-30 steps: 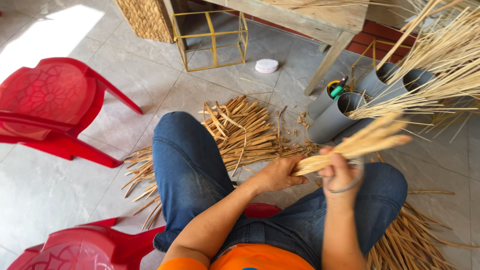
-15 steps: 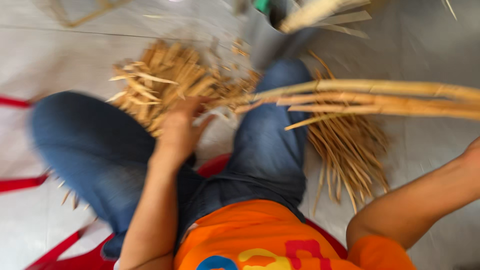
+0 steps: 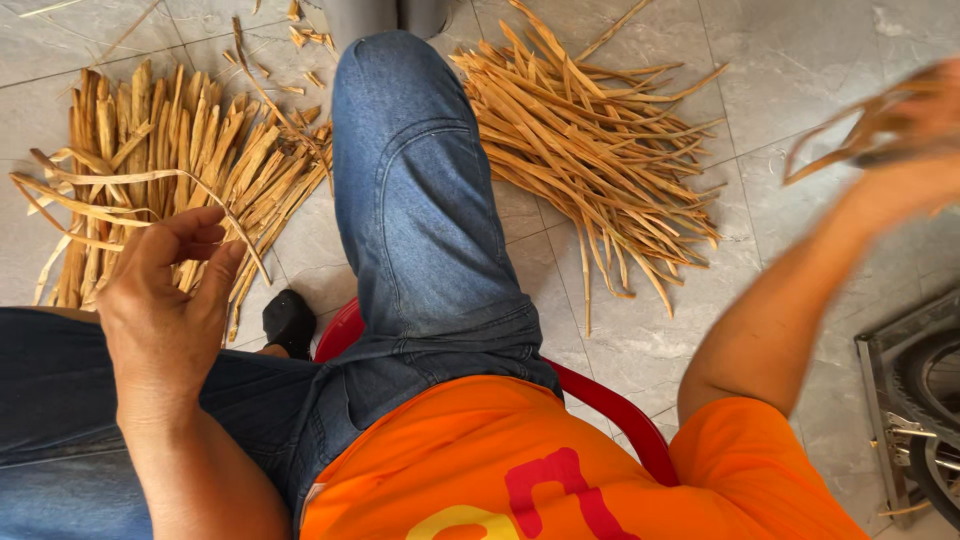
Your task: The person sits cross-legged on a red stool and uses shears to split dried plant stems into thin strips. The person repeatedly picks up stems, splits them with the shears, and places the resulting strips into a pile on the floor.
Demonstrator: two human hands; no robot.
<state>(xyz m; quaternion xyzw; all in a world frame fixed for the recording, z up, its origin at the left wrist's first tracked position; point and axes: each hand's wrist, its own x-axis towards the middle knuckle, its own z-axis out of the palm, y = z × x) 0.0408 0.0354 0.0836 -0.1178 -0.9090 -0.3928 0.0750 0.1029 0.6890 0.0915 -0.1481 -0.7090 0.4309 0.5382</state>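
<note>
While the person sat on the red chair (image 3: 610,405), this was the layout:

Left hand: the left hand (image 3: 165,300) hung over the left thigh, fingers loosely curled and half open, pinching one thin curling strip (image 3: 150,180) that trailed off toward the left pile.

Right hand: the right hand (image 3: 925,120) was flung out to the right and badly blurred (couldn't make out the fingers), but it looked clenched round a few strips (image 3: 850,140).

Left pile: a heap of flat tan strips (image 3: 170,160) lay on the tiled floor (image 3: 800,60), left of the raised knee.

Right pile: a fan of thinner strips (image 3: 590,140) lay right of that knee, well apart from the right hand.

Clothes: blue jeans (image 3: 420,210), orange shirt (image 3: 520,460).

Corner: a wheel in a metal frame (image 3: 930,400) at bottom right.
</note>
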